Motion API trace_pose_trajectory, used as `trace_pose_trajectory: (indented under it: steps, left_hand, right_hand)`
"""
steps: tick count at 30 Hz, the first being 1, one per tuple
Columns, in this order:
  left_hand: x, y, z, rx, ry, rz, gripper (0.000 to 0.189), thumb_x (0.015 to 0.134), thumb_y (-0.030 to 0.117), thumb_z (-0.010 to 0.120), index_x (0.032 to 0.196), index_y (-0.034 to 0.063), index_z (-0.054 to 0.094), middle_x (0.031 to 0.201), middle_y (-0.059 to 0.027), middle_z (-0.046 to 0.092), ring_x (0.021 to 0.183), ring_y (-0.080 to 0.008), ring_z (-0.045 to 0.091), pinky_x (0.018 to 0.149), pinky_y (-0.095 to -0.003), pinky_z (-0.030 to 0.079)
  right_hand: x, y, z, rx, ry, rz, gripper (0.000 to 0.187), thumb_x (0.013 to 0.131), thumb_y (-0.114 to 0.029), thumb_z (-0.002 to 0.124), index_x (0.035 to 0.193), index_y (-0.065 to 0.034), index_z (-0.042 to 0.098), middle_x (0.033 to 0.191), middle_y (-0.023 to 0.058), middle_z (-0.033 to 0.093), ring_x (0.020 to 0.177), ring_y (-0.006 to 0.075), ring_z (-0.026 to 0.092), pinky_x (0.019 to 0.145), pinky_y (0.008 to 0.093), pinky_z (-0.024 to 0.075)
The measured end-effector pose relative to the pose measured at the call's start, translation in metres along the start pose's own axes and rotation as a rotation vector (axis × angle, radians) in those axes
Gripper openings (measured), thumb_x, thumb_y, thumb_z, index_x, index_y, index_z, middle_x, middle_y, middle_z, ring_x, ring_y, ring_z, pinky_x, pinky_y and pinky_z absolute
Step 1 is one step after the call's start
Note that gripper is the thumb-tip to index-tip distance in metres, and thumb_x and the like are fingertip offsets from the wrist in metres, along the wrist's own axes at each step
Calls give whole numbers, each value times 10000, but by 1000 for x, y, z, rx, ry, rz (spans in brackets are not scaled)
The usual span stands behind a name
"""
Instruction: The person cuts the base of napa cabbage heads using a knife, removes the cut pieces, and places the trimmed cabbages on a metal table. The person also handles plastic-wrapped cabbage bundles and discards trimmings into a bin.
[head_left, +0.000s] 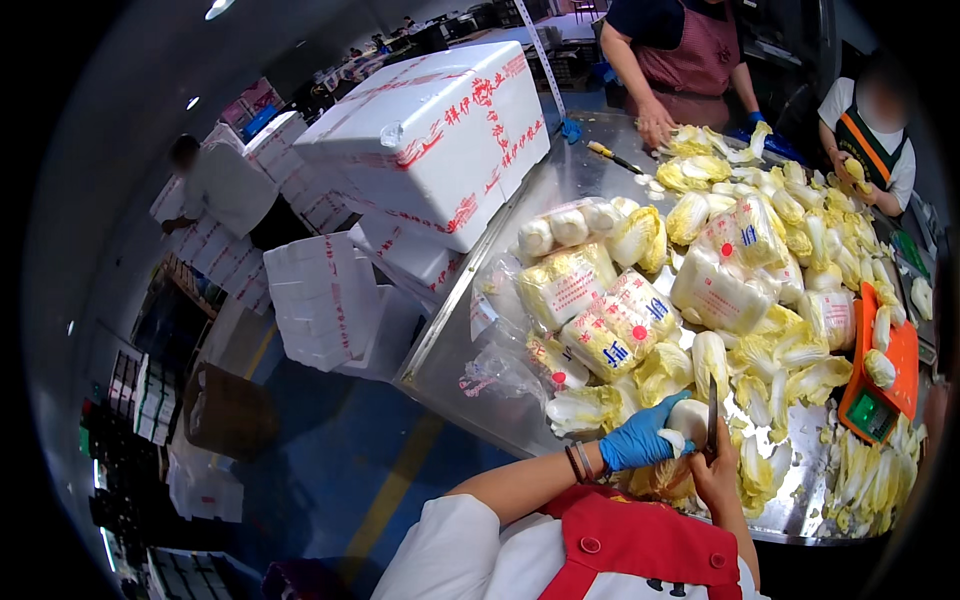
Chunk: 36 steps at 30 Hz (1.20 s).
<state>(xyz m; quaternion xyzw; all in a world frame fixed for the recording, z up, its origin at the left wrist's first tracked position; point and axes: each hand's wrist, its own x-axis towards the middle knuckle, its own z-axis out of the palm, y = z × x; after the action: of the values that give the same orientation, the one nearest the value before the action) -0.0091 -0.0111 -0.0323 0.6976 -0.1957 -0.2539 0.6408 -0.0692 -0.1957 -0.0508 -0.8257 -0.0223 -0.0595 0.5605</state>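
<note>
My left hand (646, 439), in a blue glove, holds a napa cabbage (688, 421) by its pale base, close to the near edge of the metal table (480, 405). A piece of leaf hangs at the glove's fingers. My bare right hand (716, 465) grips a knife (712, 409), its dark blade pointing up along the cabbage's right side. Beyond my hands lie napa cabbages (709, 364), loose yellow leaves (780, 349) and printed plastic bags of cabbage (600, 345). The knife's handle is mostly hidden by my fingers.
An orange scale (874, 375) stands at the right with cabbages on it. White foam boxes (427, 135) are stacked left of the table. A co-worker in a checked apron (690, 60) and another (870, 142) handle cabbage across the table. A yellow-handled tool (611, 156) lies at the far side.
</note>
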Motion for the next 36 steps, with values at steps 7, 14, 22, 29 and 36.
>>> trace_pose_trajectory:
  steps: [7,14,22,29,36]
  left_hand:
    - [1,1,-2,-59,-37,-18,718,787,238,721,1362,43,337,1229,-117,533,1114,-184,518,945,-323,422]
    - [3,-12,1,-129,65,-2,638,774,250,728,1285,26,418,1125,-103,578,995,-179,557,891,-310,449]
    - [-4,-5,-5,-757,-41,-160,552,826,200,678,1299,44,439,1181,-64,559,1068,-148,543,934,-301,441]
    - [1,0,-11,-812,27,-113,504,859,200,634,1293,39,435,1170,-75,571,1067,-171,567,917,-318,475]
    - [12,-25,14,-819,3,-73,597,815,137,677,1333,58,389,1230,-76,521,1119,-170,513,959,-302,432]
  right_hand:
    - [1,-3,1,32,38,28,567,678,-7,514,1239,55,453,658,33,501,528,93,451,486,232,361]
    - [3,-4,-1,232,80,206,512,701,38,482,1211,21,525,763,-50,518,571,12,402,514,166,321]
    - [12,13,-19,281,122,363,453,701,27,510,1153,27,543,745,-20,548,570,43,471,495,184,376]
    - [20,26,-42,-608,362,-103,420,755,-70,663,1145,21,538,756,15,563,690,128,529,617,277,431]
    - [14,-8,-19,313,-132,309,428,748,-99,720,1121,34,558,950,68,636,837,128,596,765,281,486]
